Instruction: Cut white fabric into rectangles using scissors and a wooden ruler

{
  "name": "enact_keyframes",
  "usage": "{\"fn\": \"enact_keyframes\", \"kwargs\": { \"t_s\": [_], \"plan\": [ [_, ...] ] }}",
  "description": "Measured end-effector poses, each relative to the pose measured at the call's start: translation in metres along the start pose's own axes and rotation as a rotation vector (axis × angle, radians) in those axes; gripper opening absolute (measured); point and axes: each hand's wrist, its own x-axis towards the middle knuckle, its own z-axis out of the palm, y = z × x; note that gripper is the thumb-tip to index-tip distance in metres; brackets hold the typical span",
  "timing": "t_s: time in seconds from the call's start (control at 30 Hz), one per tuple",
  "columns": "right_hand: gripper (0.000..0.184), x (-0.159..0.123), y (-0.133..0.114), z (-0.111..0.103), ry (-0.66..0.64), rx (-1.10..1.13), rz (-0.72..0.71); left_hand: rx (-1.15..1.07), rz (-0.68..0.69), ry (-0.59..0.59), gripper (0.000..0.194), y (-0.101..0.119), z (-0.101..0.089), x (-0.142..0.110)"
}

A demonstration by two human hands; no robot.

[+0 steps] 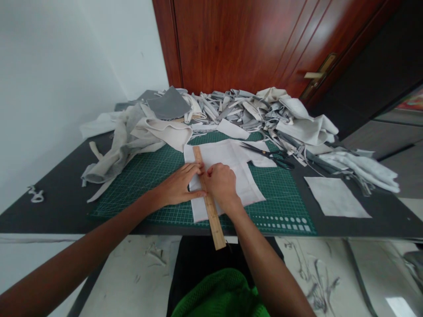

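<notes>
A wooden ruler (213,215) lies slanted across a white fabric piece (228,158), which rests on a green cutting mat (280,207). My left hand (181,185) grips the ruler's left edge with its fingers and thumb. My right hand (221,185) presses down on the ruler, its fingers curled and covering the middle part. The ruler's lower end sticks out past the table edge toward me. Black-handled scissors (271,154) lie on the fabric's far right corner, beyond my right hand.
A large heap of grey and white fabric scraps (238,110) fills the far table edge against a red-brown door (251,44). A white fabric square (335,197) lies right of the mat. A small white loop (35,195) lies at the left.
</notes>
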Motion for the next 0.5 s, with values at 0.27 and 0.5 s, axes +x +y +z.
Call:
{"fn": "enact_keyframes", "kwargs": {
  "t_s": [0.27, 0.5],
  "plan": [
    [0.011, -0.037, 0.015, -0.001, -0.005, -0.05, -0.046, 0.009, 0.03, 0.0, 0.054, -0.001, -0.001, 0.003],
    [0.022, -0.075, 0.026, -0.009, -0.068, -0.009, 0.003, 0.033, 0.033, -0.007, 0.057, -0.003, -0.002, 0.004]
  ]
}}
